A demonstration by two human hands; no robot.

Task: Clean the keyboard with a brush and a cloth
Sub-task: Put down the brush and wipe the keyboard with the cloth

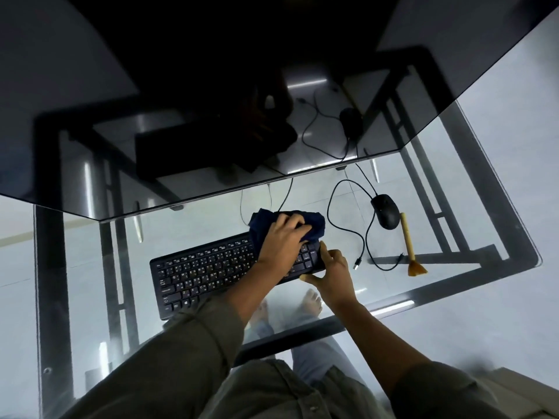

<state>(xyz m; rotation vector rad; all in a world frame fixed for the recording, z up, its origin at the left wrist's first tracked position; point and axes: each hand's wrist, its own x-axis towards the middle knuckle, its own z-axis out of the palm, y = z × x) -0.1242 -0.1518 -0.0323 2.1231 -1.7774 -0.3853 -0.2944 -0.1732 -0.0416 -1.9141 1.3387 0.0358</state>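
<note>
Wiping step in hand at the glass bench [193, 213]: my left hand [282, 237] bunches the dark blue cloth [316, 226] in curled fingers over the right end of the black keyboard [205, 273]. My right hand [332, 267] pinches that same end between thumb and fingers to steady it. The brush [410, 246] lies set aside, just beside the mouse [385, 211]. How much cloth meets the keys is hidden under my palm. Next, I judge, comes a sweep leftward across the remaining rows, keyboard held firm.

One keyboard [205, 273], one cloth [316, 225], one brush [407, 237] — one mouse [385, 211], one monitor [211, 86]
</note>
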